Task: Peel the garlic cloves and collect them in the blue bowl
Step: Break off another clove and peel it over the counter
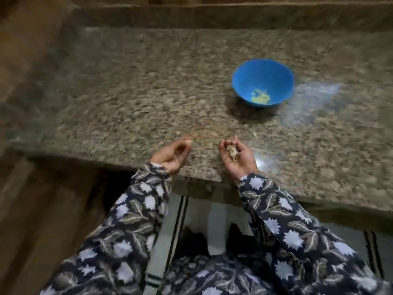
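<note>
Head, one blue bowl (263, 75), garlic (231, 151) in right hand (241, 165)

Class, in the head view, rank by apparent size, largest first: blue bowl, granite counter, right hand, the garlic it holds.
1. granite counter
2. blue bowl
3. right hand, somewhat smaller here; it is nearer the camera, so real sizes are unsure
4. garlic

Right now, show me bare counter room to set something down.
The granite counter is bare from the blue bowl to its left edge, and behind the bowl up to the ledge. Crowded at the near edge, where the left hand and the right hand, cupping garlic, sit.
</note>
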A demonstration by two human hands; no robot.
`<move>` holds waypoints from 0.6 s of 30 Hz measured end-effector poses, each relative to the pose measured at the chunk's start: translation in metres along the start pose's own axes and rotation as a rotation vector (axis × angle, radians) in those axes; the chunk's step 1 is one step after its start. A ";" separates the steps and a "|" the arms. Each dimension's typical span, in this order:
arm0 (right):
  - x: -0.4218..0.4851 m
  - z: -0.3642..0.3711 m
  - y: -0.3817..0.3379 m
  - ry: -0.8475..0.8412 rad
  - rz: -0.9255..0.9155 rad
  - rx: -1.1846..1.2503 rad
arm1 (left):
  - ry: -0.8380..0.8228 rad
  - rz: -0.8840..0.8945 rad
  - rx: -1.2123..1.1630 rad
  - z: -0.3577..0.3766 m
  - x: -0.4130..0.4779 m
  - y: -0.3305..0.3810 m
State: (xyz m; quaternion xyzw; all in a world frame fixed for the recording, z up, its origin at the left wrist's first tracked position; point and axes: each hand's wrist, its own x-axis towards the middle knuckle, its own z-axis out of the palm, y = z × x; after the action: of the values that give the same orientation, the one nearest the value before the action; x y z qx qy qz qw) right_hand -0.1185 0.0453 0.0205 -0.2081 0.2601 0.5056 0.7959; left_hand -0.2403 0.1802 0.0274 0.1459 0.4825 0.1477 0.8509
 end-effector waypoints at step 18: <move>0.002 -0.029 0.331 0.096 0.612 -0.503 | 0.350 0.355 -0.774 -0.315 -0.141 0.010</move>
State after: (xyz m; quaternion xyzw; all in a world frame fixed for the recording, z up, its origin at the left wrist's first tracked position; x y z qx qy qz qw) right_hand -0.4254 0.1627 -0.0256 -0.3328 0.2149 0.7570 0.5197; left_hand -0.5831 0.1669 -0.0138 -0.1294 0.4961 0.4828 0.7100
